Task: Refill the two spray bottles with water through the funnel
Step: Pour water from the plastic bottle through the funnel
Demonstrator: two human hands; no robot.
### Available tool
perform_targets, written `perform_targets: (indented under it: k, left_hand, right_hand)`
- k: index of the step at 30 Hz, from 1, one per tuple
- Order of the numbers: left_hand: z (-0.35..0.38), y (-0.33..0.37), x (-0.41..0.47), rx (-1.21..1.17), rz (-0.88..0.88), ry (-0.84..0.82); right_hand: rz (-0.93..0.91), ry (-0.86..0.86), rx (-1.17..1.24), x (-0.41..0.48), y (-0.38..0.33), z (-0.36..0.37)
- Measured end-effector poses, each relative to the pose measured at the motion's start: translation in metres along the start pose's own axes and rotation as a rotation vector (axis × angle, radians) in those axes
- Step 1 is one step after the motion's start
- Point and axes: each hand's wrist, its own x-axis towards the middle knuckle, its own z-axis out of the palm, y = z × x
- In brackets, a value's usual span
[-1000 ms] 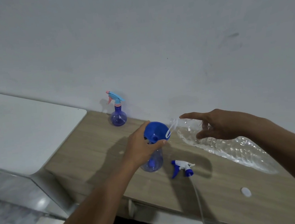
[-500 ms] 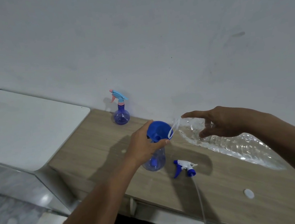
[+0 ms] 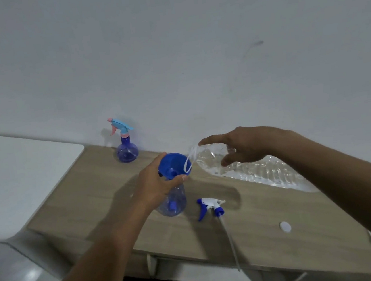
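1. Funnel (image 3: 174,165) sits in the open spray bottle (image 3: 172,202) on the table (image 3: 272,227); my left hand (image 3: 156,183) pinches it steady.
2. My right hand (image 3: 239,147) wraps the tilted water bottle (image 3: 253,169): soft, crushable, likely slippery, best held mid-body.

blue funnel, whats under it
The blue plastic funnel sits in the neck of a clear blue round spray bottle on the wooden table. The left hand covers the neck joint.
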Motion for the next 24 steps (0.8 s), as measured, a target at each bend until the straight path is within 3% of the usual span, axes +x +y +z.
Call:
perform_targets:
  k: [24]
  left_hand:
    - [-0.001, 0.005, -0.001, -0.01, 0.022, -0.026]
  right_hand:
    - [0.009, 0.003, -0.041, -0.002, -0.009, -0.006]
